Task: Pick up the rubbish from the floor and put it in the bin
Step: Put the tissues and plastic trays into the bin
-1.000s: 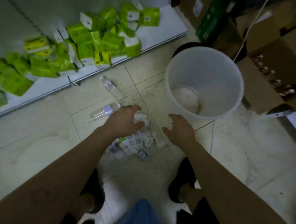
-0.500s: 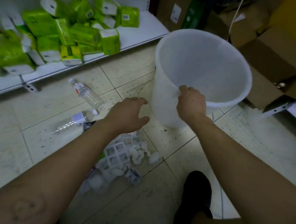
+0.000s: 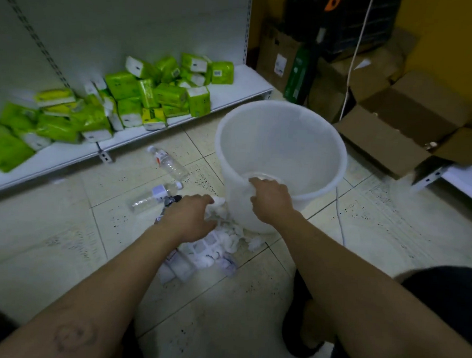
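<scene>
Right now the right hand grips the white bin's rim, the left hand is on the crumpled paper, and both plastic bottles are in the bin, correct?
Not quite: the head view shows both plastic bottles lying on the floor, left of the white bin, not in it. The rest stands: right hand on the rim, left hand on the crumpled paper.

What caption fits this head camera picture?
Right hand grips the white bin while left hand touches crumpled rubbish on the floor.
</scene>
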The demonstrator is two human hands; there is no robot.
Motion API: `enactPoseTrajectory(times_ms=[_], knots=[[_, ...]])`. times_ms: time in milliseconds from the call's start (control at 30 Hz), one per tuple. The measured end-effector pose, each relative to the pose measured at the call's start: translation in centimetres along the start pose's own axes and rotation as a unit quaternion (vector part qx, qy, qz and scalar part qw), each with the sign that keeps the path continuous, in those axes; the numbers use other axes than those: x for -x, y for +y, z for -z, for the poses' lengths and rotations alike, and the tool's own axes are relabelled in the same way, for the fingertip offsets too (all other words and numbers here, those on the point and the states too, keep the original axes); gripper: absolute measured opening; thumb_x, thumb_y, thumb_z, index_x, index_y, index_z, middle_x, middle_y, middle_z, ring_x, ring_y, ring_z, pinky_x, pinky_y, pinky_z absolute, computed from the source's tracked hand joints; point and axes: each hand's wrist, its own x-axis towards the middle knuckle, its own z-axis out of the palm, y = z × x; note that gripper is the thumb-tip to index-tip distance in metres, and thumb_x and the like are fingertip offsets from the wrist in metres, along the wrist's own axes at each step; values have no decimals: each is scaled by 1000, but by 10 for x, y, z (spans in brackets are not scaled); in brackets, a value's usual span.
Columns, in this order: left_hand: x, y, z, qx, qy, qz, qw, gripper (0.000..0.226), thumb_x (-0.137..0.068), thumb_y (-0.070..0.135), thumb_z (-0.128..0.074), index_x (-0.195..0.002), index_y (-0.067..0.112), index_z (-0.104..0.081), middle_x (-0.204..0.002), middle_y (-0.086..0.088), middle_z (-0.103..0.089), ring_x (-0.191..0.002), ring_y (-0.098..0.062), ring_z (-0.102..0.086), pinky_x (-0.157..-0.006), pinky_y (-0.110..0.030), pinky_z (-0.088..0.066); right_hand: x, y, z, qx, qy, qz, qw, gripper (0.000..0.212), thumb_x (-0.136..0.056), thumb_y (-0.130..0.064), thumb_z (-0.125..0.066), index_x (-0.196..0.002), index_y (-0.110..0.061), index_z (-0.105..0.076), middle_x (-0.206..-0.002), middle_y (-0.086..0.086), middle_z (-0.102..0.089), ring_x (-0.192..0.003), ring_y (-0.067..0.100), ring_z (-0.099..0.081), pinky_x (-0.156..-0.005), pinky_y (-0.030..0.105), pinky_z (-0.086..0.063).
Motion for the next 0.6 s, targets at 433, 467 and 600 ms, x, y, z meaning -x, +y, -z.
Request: enactPoseTrajectory(times_ms=[433,467,600], knots=[[70,-33,-46,72,7,58,996,60,-84,46,-60,-137,24,-42,-139,-3,-51,-123,-24,-51,-97,-37,-46,102,-15,-39,-6,-156,-12,988,40,-88,-26,-54,-125,-14,-49,-126,10,-54,-113,27,-53,-93,34,-44],[69,-39,-52,83,-3,63,995,61,-85,44,-60,-138,23,-41,-141,-4,-50,-123,-24,-51,-98,-37,-45,104,-13,-46,-7,-178,-27,984,43,-88,-26,-54,-128,-14,-48,-128,11,-53,-115,27,-52,-94,34,-44],[46,-58,-74,101,-47,81,990,64,-86,42,-60,-142,18,-38,-145,-5,-45,-128,-25,-47,-104,-39,-42,99,-11,-77,-31,-232,-71,970,51,-86,-31,-57,-133,-16,-44,-135,10,-49,-120,27,-50,-95,33,-42]])
